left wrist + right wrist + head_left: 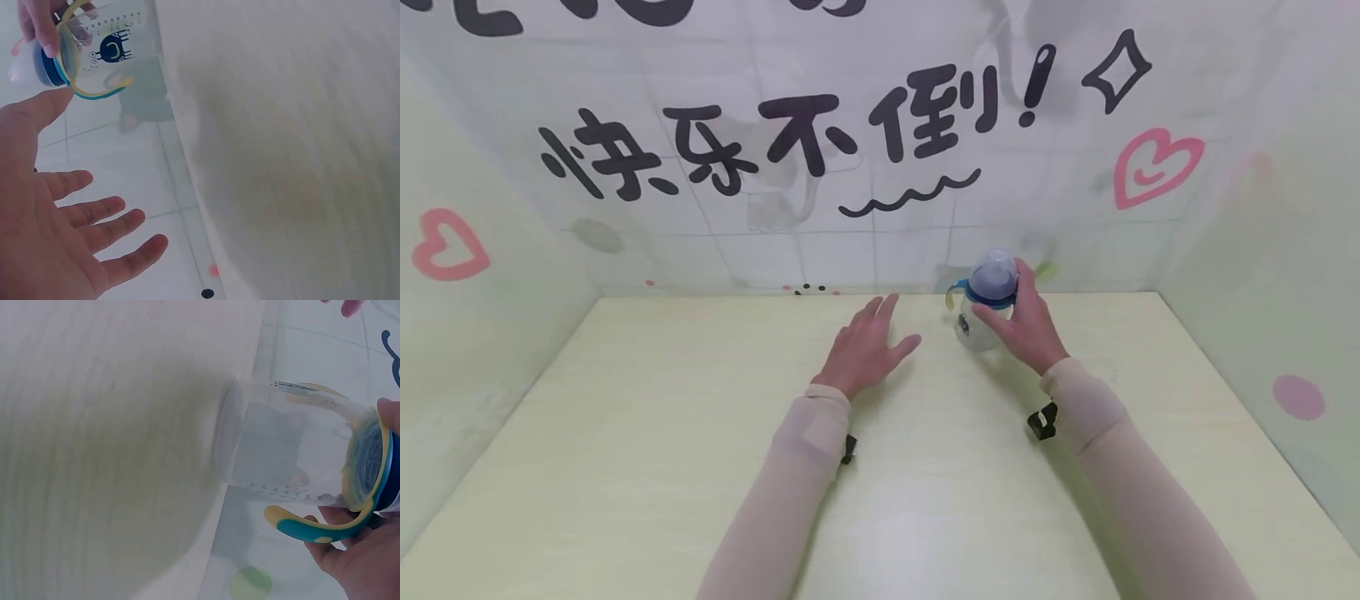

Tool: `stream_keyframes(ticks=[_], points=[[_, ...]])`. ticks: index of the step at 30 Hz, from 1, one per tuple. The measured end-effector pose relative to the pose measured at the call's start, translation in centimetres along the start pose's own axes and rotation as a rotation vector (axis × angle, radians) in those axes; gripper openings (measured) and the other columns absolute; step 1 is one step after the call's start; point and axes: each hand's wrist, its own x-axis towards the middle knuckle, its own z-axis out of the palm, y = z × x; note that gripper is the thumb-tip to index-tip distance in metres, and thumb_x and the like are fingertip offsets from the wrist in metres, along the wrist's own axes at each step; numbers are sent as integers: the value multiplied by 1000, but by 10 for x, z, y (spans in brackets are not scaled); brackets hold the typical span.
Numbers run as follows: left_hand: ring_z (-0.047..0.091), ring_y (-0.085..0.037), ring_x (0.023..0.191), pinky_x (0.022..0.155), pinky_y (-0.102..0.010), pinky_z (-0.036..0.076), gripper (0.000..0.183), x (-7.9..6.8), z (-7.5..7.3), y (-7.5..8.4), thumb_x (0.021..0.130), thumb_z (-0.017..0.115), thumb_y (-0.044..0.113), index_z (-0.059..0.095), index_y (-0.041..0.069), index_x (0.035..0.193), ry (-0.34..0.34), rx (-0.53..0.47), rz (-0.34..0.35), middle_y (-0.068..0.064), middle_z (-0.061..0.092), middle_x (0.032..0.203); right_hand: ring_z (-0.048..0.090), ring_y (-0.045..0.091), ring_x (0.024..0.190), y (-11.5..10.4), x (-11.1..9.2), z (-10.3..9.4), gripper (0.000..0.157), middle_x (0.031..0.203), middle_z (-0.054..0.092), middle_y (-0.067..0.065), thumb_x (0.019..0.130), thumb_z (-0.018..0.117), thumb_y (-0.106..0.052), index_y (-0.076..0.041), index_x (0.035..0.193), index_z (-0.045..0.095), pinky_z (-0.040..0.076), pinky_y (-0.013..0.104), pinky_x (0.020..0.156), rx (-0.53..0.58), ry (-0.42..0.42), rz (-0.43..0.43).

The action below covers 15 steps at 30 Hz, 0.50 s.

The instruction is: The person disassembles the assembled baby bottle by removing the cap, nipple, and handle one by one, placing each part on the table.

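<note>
A baby bottle stands upright at the back of the table, its base close to the tabletop. Its body is clear, with a dark cartoon animal print, a blue collar and a translucent domed cap. Two curved yellow-and-teal handles stick out from the collar. My right hand grips the bottle around its collar, thumb on the near side and fingers behind. To the left of the bottle, my left hand is held over the table with fingers spread and nothing in it.
The pale wooden tabletop ends at a white back wall with black lettering. Side walls with pink hearts and dots close off left and right. Both sleeved wrists carry small black devices.
</note>
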Motion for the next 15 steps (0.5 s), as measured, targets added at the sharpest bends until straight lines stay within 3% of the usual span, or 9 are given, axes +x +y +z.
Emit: stream_keyframes(ticks=[15], points=[[38,-33,140,106,-58,38,86,5,9,16,89,71,47,30,12,155,68,-95,86,-14,35,157,50,37,128,-8,-3,10,83,142,45,27,91,74,-22,-3,151,20,41,50,107,30,-5,-17]])
